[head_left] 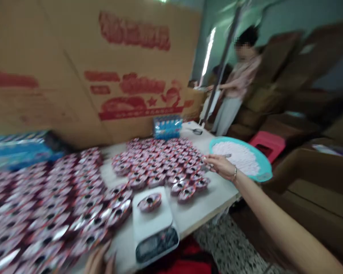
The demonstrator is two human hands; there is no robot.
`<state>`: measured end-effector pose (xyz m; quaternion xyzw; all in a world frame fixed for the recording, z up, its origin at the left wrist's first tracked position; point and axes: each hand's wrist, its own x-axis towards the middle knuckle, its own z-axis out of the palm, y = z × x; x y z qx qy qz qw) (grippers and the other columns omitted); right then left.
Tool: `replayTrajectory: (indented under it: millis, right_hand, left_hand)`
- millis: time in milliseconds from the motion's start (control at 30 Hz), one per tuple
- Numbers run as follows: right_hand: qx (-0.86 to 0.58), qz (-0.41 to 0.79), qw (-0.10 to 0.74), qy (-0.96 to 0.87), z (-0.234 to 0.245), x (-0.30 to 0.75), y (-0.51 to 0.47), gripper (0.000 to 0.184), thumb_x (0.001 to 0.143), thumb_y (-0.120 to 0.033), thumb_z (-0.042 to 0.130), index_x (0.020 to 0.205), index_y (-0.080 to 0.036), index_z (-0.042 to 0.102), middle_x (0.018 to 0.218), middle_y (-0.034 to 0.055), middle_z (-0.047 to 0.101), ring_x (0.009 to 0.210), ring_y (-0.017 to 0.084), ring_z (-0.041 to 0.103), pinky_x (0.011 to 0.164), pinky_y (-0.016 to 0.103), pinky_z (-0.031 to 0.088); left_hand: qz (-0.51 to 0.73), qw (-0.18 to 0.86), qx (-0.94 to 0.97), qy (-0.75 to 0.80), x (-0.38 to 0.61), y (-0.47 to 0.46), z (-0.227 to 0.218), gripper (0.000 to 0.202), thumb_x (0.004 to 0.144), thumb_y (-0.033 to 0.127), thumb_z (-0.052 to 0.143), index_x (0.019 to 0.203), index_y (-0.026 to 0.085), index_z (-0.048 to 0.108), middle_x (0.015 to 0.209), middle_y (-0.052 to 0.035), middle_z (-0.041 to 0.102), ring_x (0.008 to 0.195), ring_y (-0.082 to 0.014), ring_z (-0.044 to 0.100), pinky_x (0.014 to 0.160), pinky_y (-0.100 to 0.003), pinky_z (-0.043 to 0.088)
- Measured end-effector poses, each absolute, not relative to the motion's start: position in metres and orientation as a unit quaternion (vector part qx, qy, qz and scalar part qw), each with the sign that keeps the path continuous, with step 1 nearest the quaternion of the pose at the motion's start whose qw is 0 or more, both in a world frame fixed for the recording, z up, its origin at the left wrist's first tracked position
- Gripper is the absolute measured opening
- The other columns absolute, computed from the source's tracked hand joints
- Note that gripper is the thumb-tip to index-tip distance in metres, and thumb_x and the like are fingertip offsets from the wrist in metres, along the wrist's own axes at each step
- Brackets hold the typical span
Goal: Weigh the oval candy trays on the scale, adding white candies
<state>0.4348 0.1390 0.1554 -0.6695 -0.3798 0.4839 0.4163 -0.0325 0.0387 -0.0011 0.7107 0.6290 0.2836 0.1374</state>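
My right hand reaches over the table between the purple-pink packs and a teal basin of white pellets. Its fingers are pinched together; what they hold, if anything, is too blurred to make out. A small dark handle-like piece shows just behind it, at the pellets. At the bottom edge my left hand is partly cut off, its fingers apart beside the nearest packs, holding nothing visible. One oval pack with a dark round hole on top rests on a white digital scale.
Rows of similar packs cover the left of the table, with another cluster behind the scale. A blue wrapped bundle and scissors lie farther back. Large cartons wall the rear. Another person stands beyond a pole.
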Motion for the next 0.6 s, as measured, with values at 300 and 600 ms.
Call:
replayTrajectory:
  millis: [300, 600]
  right_hand:
    - [-0.472, 0.440, 0.217, -0.733, 0.144, 0.262, 0.131, 0.010, 0.080, -0.013, 0.055, 0.081, -0.013, 0.066, 0.060, -0.0055, 0.053, 0.052, 0.004, 0.046, 0.052, 0.016, 0.035]
    - [-0.484, 0.329, 0.103, -0.804, 0.126, 0.234, 0.141, 0.018, 0.076, -0.006, 0.062, 0.093, -0.012, 0.066, 0.061, -0.0051, 0.050, 0.058, 0.007, 0.044, 0.063, 0.020, 0.034]
  left_hand:
    - [0.297, 0.042, 0.725, 0.620, -0.018, -0.007, -0.013, 0.026, 0.090, 0.031, 0.049, 0.111, 0.018, 0.058, 0.098, -0.0100, 0.065, 0.091, -0.0189, 0.064, 0.084, -0.031, 0.051]
    - [0.285, 0.041, 0.740, 0.608, -0.019, -0.007, -0.013, 0.022, 0.090, 0.028, 0.051, 0.107, 0.017, 0.059, 0.096, -0.0091, 0.065, 0.090, -0.0186, 0.061, 0.082, -0.030, 0.048]
